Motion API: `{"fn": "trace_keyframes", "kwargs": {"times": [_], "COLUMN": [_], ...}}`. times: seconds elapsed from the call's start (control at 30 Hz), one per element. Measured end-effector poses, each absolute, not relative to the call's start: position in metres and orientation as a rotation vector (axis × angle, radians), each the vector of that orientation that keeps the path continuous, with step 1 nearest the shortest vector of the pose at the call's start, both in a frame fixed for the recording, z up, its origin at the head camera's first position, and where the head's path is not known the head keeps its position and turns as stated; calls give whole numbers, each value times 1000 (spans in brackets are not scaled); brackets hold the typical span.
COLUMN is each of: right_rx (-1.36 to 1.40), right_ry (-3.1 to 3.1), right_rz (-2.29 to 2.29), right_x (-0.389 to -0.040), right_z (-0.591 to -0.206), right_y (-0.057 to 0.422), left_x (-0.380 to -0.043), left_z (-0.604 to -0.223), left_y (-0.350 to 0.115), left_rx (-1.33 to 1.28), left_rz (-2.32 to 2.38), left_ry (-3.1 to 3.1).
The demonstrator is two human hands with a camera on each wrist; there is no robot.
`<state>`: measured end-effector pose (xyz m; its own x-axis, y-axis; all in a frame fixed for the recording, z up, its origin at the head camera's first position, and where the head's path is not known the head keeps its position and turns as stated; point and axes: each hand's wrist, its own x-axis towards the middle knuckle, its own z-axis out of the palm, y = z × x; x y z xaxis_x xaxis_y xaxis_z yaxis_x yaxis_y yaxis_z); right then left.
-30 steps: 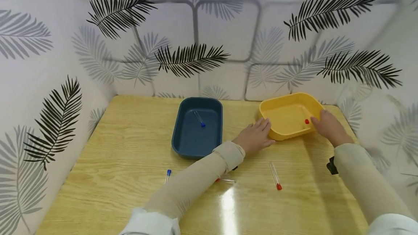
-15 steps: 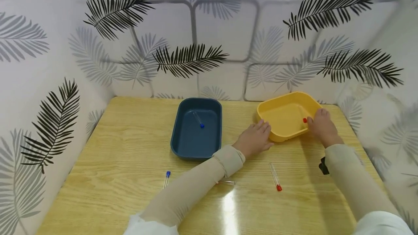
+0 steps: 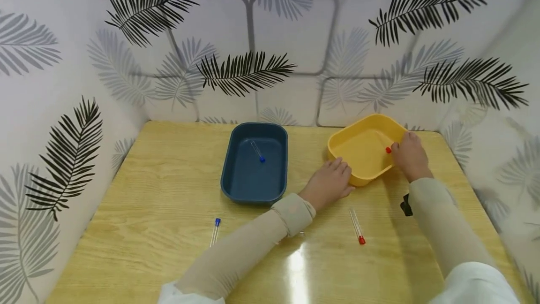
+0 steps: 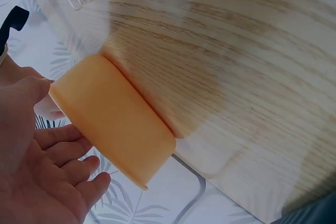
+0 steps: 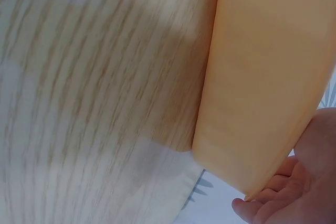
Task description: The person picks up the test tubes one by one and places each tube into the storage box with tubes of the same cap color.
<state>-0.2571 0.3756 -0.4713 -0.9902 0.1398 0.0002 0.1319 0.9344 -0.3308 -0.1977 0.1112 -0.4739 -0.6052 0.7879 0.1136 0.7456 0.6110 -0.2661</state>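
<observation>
In the head view a yellow plastic tray (image 3: 366, 147) stands at the back right of the table, turned at an angle. My left hand (image 3: 328, 183) holds its near left corner, fingers over the rim and thumb low at the outer wall. At the opposite side my right hand (image 3: 410, 156) grips the rim, thumb toward the inside. Inside lies a thin clear tube whose red cap (image 3: 388, 150) shows beside that thumb. Both wrist views show the outer wall of the tray (image 4: 113, 121) with its bottom edge along the wooden table.
A dark blue tray (image 3: 255, 177) with a blue-capped tube (image 3: 258, 152) stands left of the yellow one. On the table lie a red-capped tube (image 3: 357, 227) and a blue-capped tube (image 3: 215, 230). My left forearm covers most of another tube (image 3: 301, 233). A leaf-patterned wall (image 3: 287, 36) rises behind.
The yellow tray has turned somewhat, its right end shifting left. My right hand has moved left with it, while my left hand has kept its place at the corner.
</observation>
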Motion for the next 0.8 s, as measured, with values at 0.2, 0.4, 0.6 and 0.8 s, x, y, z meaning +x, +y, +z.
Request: {"fn": "trace_keyframes", "kwargs": {"times": [0.2, 0.4, 0.6, 0.8], "right_rx": [-205, -191, -111, -58], "right_ry": [-3156, -3203, -3197, -3198], "right_rz": [521, 495, 468, 478], "right_x": [-263, -266, -273, -280], "right_z": [-463, -458, -460, -458], "right_y": [371, 366, 360, 348], "left_x": [-196, -195, -188, -181], "left_z": [-472, -475, -479, -478], "left_y": [109, 108, 104, 99], "left_rx": [-1276, -1272, -1294, -1299], "left_rz": [195, 113, 50, -26], "left_ry": [-2678, -2657, -2638, -2642]}}
